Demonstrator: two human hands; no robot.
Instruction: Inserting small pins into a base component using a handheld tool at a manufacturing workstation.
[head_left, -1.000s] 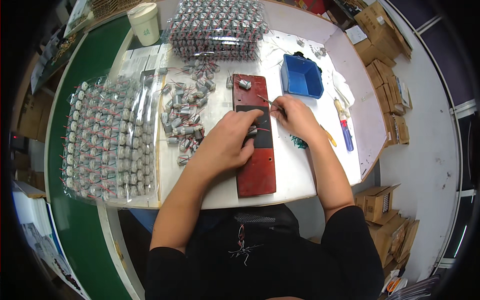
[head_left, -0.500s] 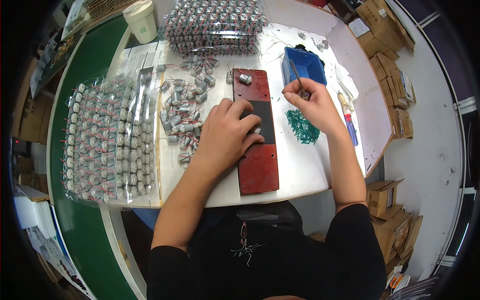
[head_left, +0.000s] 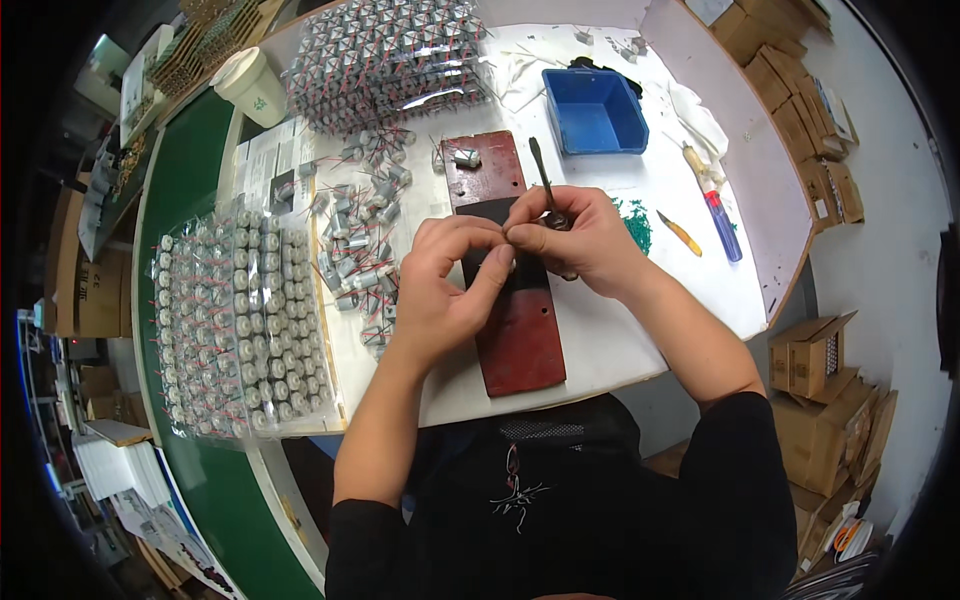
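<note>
Over the dark middle of a red board (head_left: 525,345), my two hands meet at the fingertips. My left hand (head_left: 445,275) is closed around a small motor (head_left: 513,266), mostly hidden; only a pale bit shows by the thumb. My right hand (head_left: 585,240) pinches at the same spot with thumb and forefinger, while a screwdriver (head_left: 541,170) is tucked in its grip, blade pointing up and away. Whatever lies between the right fingertips is too small to make out. Another small silver motor (head_left: 466,158) rests on the board's far end.
Loose motors with red wires (head_left: 350,235) lie left of the board. Clear trays of motors (head_left: 240,330) stand at left, more stacked behind (head_left: 385,60). At right are a blue bin (head_left: 597,115), green bits (head_left: 637,225), a yellow-handled tool (head_left: 682,235) and a red-and-blue handle (head_left: 724,228).
My right hand has come left and nearer, carrying the screwdriver, to join my left hand. My left fingers have turned inward around the motor. The whole view has shifted slightly.
</note>
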